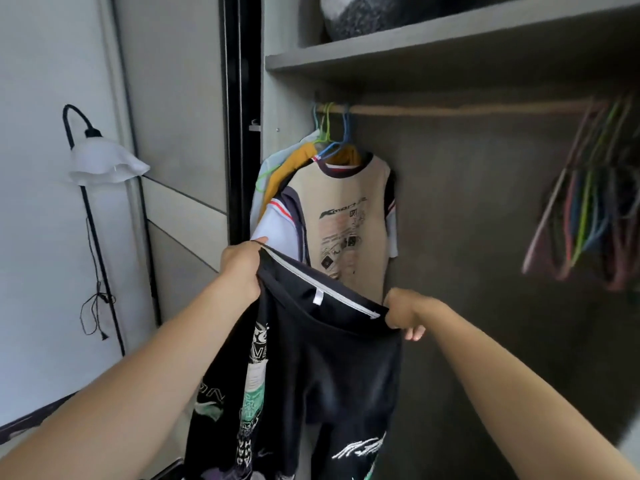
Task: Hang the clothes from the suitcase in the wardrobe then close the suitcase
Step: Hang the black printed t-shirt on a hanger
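I hold a black printed garment (311, 368) up in front of the open wardrobe. My left hand (242, 268) grips its upper edge on the left, and my right hand (405, 311) pinches the same edge on the right. A white-lined band runs between the two hands. Behind it, a beige printed T-shirt (346, 230) hangs on a blue hanger (341, 143) from the wooden rail (467, 109), with a yellow and a pale garment beside it at the rail's left end. The suitcase is out of view.
Several empty coloured hangers (588, 202) hang bunched at the rail's right end. A shelf (415, 46) above the rail carries a dark round object. A floor lamp (100, 164) with a white shade stands left of the wardrobe against the wall.
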The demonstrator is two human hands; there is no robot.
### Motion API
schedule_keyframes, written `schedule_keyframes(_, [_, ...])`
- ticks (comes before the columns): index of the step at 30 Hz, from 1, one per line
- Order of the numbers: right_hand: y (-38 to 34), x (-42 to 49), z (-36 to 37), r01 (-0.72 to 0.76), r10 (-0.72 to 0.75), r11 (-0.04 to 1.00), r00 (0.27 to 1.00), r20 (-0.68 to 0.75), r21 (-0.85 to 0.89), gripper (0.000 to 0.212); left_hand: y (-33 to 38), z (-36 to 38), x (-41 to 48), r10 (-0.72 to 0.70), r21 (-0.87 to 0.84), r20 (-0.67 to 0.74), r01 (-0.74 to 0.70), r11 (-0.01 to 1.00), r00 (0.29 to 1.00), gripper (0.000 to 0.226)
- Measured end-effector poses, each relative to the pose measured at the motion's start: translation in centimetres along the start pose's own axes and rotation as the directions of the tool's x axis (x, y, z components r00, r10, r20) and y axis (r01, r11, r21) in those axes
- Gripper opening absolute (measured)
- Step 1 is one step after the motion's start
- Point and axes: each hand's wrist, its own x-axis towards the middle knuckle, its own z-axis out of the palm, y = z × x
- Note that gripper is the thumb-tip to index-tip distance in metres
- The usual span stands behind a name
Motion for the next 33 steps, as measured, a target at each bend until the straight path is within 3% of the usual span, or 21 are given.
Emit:
schedule_keyframes(5, [1.8, 0.5, -3.9, 0.03, -0.021, 0.998, 0.987, -0.158, 0.056, 0.02, 0.6, 3.8, 0.2, 0.018, -0.074, 0.027, -0.016, 0.997, 0.999, 0.032])
schedule_keyframes(9, [2.0, -0.5, -8.0, 0.008, -0.024, 0.999, 0.942, -0.334, -0.05, 0.008, 1.5, 7.6, -0.3, 0.048, -0.158, 0.071, -0.036, 0.987, 0.996, 0.012])
schedule_keyframes(13, [3.0, -2.0, -13.5, -0.107, 0.007, 0.986, 0.783, -0.622, -0.124, 0.032, 1.1, 11.0, 0.4, 0.037, -0.118, 0.084, -0.027, 0.993, 0.996, 0.015])
schedule_keyframes(17, [5.6, -2.6, -17.3, -0.409, 0.085, 0.89, 0.583, -0.808, -0.201, 0.033, -0.2, 12.3, 0.7, 0.007, -0.068, 0.064, -0.003, 0.998, 0.998, 0.029])
schedule_keyframes(21, [8.2, -2.6, -18.6, -0.644, 0.194, 0.732, 0.51, -0.838, -0.223, 0.04, -1.4, 12.8, 0.0, -0.052, -0.041, 0.066, 0.055, 0.998, 0.996, 0.034])
schedule_keyframes(25, [9.1, -1.6, -18.4, -0.692, 0.204, 0.667, 0.526, -0.826, -0.275, 0.039, -1.7, 12.4, -0.1, -0.121, -0.025, 0.091, 0.124, 0.992, 0.988, 0.034])
schedule_keyframes(29, [9.3, -1.2, -18.9, -0.643, 0.229, 0.739, 0.521, -0.822, -0.201, 0.035, -1.6, 11.7, 0.3, -0.098, -0.001, 0.086, 0.098, 0.995, 0.991, 0.031])
schedule_keyframes(33, [8.6, -1.1, -19.6, -0.446, 0.327, 0.887, 0.427, -0.843, 0.118, 0.034, -1.3, 10.7, 0.3, -0.088, -0.002, 0.104, 0.088, 0.996, 0.991, 0.029])
